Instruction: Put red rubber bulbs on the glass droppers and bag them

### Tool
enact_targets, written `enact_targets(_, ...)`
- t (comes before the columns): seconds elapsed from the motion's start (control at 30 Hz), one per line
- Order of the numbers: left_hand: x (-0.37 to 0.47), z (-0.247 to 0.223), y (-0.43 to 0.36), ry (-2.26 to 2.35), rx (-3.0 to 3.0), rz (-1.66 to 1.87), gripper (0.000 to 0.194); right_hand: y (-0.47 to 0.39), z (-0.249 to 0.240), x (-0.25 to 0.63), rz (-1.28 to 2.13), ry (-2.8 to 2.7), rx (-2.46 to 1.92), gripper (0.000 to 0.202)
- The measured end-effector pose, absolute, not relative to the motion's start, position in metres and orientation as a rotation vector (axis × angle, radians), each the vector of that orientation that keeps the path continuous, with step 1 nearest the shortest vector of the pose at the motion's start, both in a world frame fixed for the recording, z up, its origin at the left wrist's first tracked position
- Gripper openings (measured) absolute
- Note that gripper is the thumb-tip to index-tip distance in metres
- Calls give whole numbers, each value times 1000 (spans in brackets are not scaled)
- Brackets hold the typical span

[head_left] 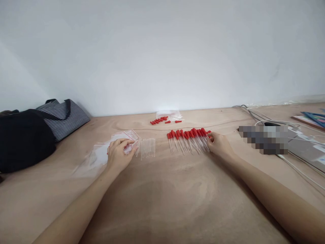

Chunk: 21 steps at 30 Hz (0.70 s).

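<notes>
My left hand (121, 152) is over the clear zip bags (101, 149) with red edge lines, its thumb and forefinger closed on a bag at the right side of the pile. Just right of it, several clear glass tubes (148, 147) lie side by side. A row of droppers with red bulbs (188, 135) lies further right, tips toward me. At the right end of that row is my right hand (217, 144), fingers pinched at the last dropper; its bulb is partly hidden by the fingers.
Loose red bulbs (159, 120) and a bag of tubes (170, 115) lie near the wall. A dark bag (25, 139) and striped bag (63, 118) stand left. Cables (264, 121), a laptop (307, 145) and a blurred object (266, 139) are at right.
</notes>
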<state>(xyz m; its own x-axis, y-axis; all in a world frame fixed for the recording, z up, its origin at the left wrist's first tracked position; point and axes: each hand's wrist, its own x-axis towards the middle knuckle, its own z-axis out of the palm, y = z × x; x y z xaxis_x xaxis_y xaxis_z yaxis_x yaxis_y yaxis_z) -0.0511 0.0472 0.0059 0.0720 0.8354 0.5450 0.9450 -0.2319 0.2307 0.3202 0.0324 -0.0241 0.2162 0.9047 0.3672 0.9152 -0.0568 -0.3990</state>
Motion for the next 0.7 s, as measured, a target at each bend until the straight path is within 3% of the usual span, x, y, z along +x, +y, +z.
enact_targets(0.5, -69, 19, 54, -2071, -2046, -587, 21, 35, -28, 318, -158, -1703, -1959, 23)
enact_targets(0.7, -78, 21, 59, -2174, -2014, -541, 20, 23, -13, 260, -50, -1835, -1755, 17)
